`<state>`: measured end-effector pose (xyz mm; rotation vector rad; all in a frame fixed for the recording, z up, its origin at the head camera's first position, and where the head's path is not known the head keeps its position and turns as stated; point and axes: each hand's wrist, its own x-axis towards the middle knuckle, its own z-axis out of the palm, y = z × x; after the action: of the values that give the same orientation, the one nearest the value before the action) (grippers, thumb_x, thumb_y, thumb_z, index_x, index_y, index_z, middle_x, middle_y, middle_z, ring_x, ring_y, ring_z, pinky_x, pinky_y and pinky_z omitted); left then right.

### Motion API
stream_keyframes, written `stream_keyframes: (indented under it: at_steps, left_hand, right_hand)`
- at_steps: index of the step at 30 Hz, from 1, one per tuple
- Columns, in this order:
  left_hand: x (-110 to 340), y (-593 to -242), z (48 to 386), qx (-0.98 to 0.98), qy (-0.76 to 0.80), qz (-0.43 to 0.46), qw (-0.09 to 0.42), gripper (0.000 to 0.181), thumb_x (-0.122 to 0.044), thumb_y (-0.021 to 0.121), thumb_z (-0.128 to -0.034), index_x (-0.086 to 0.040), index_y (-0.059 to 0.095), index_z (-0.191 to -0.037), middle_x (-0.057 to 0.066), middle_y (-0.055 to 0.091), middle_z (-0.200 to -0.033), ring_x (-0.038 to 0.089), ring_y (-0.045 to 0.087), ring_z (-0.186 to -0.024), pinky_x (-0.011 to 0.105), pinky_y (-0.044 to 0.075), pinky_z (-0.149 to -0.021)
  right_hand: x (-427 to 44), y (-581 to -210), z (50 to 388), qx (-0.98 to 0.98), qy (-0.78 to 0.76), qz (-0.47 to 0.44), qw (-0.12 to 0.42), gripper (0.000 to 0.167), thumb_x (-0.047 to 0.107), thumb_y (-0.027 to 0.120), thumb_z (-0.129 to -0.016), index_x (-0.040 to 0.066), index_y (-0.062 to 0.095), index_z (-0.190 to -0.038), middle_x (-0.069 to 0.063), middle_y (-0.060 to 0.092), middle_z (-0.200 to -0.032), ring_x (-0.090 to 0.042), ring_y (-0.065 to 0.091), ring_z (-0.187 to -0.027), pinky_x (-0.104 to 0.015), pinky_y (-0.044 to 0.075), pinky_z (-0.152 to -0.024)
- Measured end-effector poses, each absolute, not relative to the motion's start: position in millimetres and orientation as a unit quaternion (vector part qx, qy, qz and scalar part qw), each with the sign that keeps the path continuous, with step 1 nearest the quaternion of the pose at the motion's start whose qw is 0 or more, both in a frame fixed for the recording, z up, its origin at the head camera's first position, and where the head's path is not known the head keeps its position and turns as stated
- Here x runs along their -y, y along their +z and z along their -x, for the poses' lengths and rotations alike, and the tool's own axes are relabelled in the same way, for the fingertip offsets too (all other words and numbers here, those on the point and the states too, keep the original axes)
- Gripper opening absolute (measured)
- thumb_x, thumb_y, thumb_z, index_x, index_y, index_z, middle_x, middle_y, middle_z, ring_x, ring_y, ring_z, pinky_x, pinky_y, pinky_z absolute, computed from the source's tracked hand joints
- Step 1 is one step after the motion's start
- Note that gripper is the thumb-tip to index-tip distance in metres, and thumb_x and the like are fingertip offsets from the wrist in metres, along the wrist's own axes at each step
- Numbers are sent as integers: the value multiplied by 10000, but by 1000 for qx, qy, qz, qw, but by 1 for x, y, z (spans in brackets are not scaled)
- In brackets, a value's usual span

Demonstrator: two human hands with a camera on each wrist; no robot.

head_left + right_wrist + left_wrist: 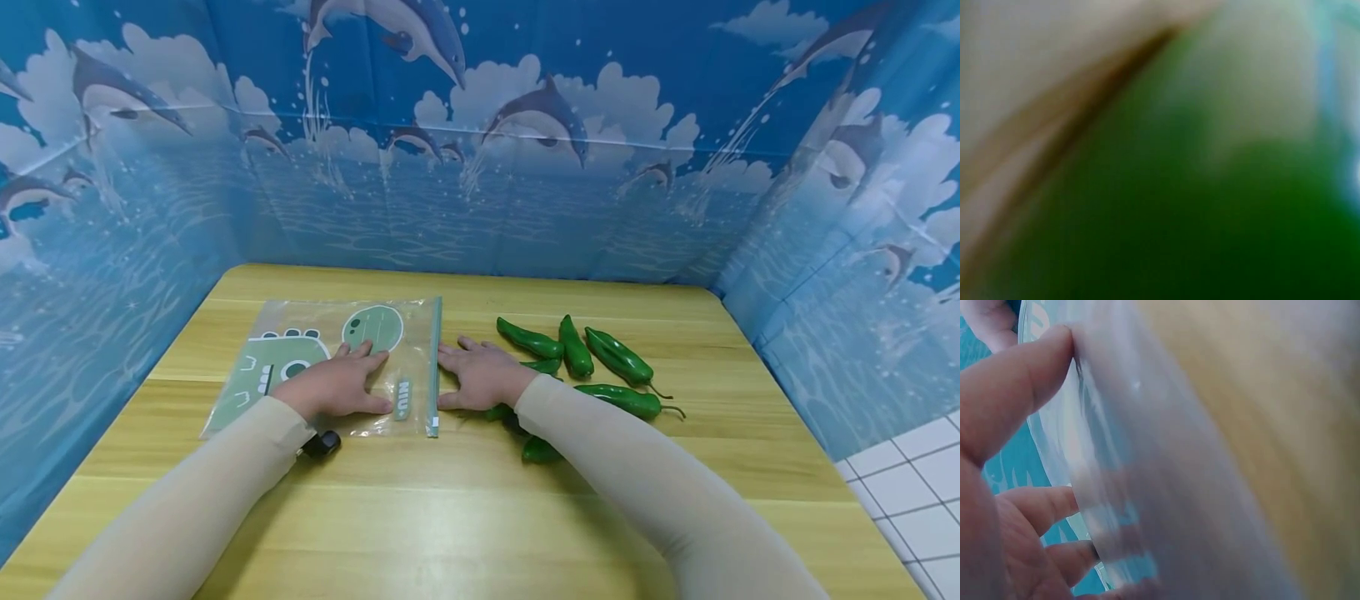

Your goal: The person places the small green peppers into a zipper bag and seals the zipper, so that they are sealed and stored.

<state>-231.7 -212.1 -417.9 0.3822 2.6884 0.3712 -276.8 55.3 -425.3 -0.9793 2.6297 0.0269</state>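
A clear zip bag (415, 333) printed with a green cartoon lies flat on the table, its green zip strip (436, 333) on the right. Spread over the bag's front is my left hand (333, 387), fingers straight. In the left wrist view its thumb (1029, 381) touches the clear plastic (1166, 506). My right hand (483, 375) rests with straight fingers beside the zip strip, fingertips close to it. Under and around the right wrist lie several green peppers (617, 357), some partly hidden by the arm. The right wrist view shows only a blurred green pepper (1166, 219).
The wooden table (450, 517) has rounded back corners. A blue curtain with dolphins (540, 208) hangs behind and at both sides. White floor tiles (918, 475) show at the lower right. The black wrist camera (322, 444) sits below the left wrist.
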Motion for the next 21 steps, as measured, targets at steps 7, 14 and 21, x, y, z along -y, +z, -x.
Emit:
stream_keyframes:
  at_steps: [7, 14, 21]
  left_hand:
    - [211, -418, 231, -964, 130, -142, 182, 974, -636, 685, -932, -116, 315, -1669, 260, 151, -1740, 586, 128, -1568, 726, 272, -1218]
    - [190, -414, 229, -966, 121, -174, 150, 788, -465, 682, -985, -35, 433, -1598, 275, 325, -1682, 474, 311, -1564, 607, 307, -1260]
    - [168, -413, 228, -966, 136, -176, 129, 726, -493, 659, -1006, -33, 507, -1547, 187, 542, -1569, 386, 546, -1427, 555, 457, -1166]
  right_hand:
    - [-55, -425, 279, -924, 5, 343, 169, 912, 706, 534, -989, 256, 189, -1703, 78, 180, -1769, -330, 119, -1653, -576, 193, -1316]
    - [-55, -423, 279, -923, 1, 342, 174, 936, 715, 539, -983, 262, 160, -1708, 72, 172, -1773, -329, 121, -1653, -563, 195, -1319]
    - [-55, -424, 279, -924, -1, 342, 172, 950, 717, 539, -982, 266, 130, -1711, 71, 186, -1770, -329, 134, -1652, -560, 204, -1318]
